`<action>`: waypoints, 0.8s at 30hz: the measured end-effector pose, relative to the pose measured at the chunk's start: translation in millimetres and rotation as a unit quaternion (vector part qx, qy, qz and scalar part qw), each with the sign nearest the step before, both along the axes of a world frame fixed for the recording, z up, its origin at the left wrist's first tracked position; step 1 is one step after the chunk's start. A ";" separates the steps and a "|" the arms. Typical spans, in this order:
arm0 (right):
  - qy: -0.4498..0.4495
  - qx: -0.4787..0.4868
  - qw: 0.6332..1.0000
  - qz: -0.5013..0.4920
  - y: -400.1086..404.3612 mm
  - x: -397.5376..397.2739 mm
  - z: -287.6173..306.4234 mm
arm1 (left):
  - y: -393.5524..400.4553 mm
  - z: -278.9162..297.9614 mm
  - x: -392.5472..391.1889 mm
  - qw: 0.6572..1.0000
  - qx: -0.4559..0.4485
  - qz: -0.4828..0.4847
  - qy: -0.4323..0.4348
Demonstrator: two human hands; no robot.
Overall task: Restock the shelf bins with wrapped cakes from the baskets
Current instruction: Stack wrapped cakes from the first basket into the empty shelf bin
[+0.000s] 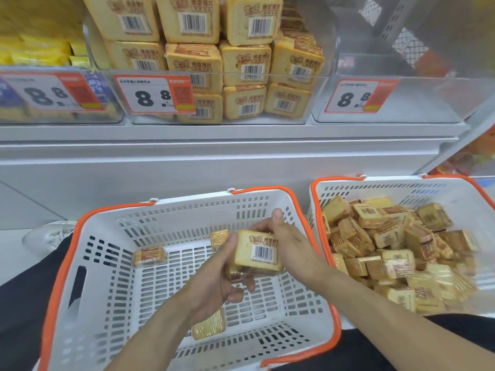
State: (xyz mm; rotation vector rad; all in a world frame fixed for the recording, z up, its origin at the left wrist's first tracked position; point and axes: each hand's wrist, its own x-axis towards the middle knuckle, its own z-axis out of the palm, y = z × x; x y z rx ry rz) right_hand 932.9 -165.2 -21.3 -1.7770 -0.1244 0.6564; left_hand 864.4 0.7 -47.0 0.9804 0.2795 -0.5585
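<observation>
Both hands, left hand [214, 279] and right hand [288, 236], gripping stacked cakes [258, 254] above near-empty basket [88, 263]. Risk: lower cake slipping from loose stack during lift to middle bin [294, 119].

Both forearms are bare, no sleeves or watch showing. Black trousers [21, 290] on the legs, plus a white lace-up mesh sneaker [48, 235].

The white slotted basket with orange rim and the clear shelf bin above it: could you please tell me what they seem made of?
White slotted basket with orange rim: apparently moulded plastic, matte, with regular punched-looking slots. Clear shelf bin: probably glossy acrylic or similar; cakes show through its front.
</observation>
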 end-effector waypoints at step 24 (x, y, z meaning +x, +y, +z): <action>-0.200 -0.171 0.953 0.150 -45.0 50.5 89.9 | -11.5 86.8 63.3 0.873 0.416 0.065 -0.248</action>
